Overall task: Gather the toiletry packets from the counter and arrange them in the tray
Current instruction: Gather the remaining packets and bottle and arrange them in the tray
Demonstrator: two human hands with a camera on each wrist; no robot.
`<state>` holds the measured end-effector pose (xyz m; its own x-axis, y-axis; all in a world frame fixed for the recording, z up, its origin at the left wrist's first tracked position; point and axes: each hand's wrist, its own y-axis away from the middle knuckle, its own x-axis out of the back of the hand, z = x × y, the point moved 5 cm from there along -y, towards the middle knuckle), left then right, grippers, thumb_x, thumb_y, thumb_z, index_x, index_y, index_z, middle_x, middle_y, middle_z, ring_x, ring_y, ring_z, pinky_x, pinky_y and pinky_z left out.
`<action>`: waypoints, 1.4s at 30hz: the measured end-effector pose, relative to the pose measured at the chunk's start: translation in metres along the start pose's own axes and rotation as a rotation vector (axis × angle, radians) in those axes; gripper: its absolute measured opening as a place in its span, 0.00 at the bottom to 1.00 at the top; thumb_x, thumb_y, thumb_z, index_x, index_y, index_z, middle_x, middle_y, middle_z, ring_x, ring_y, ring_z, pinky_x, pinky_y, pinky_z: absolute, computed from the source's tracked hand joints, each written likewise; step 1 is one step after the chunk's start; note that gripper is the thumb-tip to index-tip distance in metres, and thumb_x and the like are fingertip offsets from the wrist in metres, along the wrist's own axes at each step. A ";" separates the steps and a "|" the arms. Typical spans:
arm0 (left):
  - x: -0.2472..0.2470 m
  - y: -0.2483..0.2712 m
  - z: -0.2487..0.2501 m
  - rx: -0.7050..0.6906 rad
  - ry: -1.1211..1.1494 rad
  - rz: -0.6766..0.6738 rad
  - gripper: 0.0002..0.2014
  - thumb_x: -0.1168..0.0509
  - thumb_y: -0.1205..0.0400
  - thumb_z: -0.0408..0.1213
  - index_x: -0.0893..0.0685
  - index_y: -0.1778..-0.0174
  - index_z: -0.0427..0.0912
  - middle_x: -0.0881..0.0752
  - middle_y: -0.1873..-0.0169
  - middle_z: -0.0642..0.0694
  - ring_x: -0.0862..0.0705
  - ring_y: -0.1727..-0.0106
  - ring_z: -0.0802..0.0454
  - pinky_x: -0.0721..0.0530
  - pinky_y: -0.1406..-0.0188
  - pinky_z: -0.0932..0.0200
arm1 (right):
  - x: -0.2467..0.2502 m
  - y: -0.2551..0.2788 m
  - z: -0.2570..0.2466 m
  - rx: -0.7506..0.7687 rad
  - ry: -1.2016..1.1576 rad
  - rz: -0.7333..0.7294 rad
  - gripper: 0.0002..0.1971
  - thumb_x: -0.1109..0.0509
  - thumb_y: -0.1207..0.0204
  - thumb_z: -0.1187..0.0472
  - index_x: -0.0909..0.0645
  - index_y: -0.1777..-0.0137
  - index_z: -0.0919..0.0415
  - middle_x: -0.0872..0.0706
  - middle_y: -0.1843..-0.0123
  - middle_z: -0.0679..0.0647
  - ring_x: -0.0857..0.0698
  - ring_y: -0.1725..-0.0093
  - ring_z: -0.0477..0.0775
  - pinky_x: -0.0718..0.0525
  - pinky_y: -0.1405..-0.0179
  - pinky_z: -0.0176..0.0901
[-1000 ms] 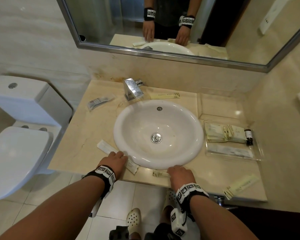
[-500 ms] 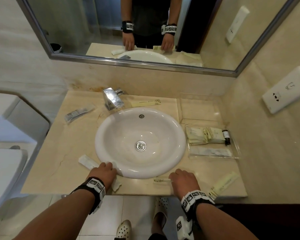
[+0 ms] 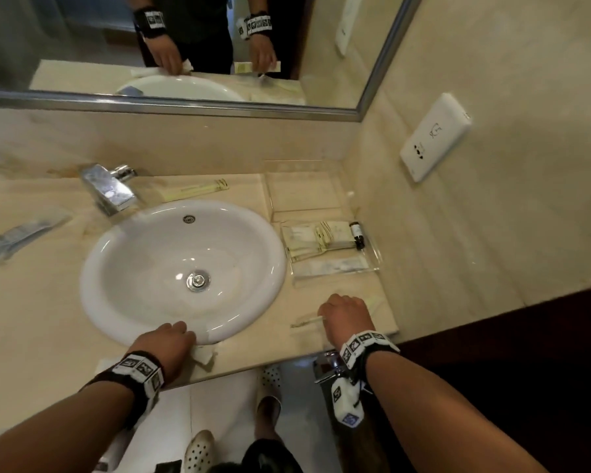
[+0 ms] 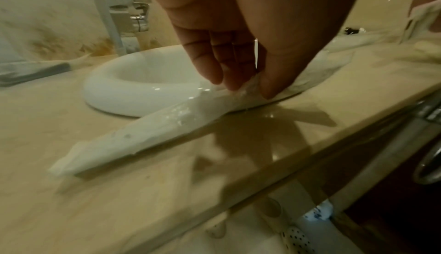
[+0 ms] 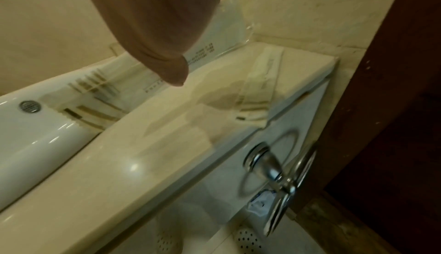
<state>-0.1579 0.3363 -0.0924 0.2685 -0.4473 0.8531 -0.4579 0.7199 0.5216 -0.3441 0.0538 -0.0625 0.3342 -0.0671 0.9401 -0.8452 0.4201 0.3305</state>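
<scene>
Head view: left hand at the sink's front rim on a white packet; right hand holds a thin packet near the tray.
Left wrist: fingertips pinch the packet's end; light, limp, crinkly, best lifted there.
Right wrist: grip hidden; a yellow packet lies at the counter's corner.

The left hand covers most of the long white packet beside the sink in the head view; only its crumpled end shows below the knuckles. The right hand hides its own fingers and one end of the thin packet right of the sink, so its grip cannot be judged. In the right wrist view only one blurred finger shows. Print on the packets in the clear tray right of the sink is too small to read. The grey packet left of the sink is smeared by motion blur.
</scene>
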 end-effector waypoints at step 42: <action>0.142 -0.145 0.142 -0.067 0.326 0.169 0.12 0.46 0.14 0.48 0.26 0.43 0.45 0.14 0.49 0.44 0.16 0.49 0.41 0.21 0.55 0.53 | -0.040 -0.034 0.110 0.125 0.097 -0.335 0.23 0.28 0.32 0.64 0.25 0.38 0.50 0.18 0.42 0.52 0.21 0.41 0.58 0.29 0.33 0.59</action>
<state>-0.1741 0.0930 -0.0486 0.4547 -0.1346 0.8804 -0.4650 0.8072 0.3636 -0.3745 -0.0577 -0.1021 0.6341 -0.0934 0.7676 -0.7244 0.2756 0.6319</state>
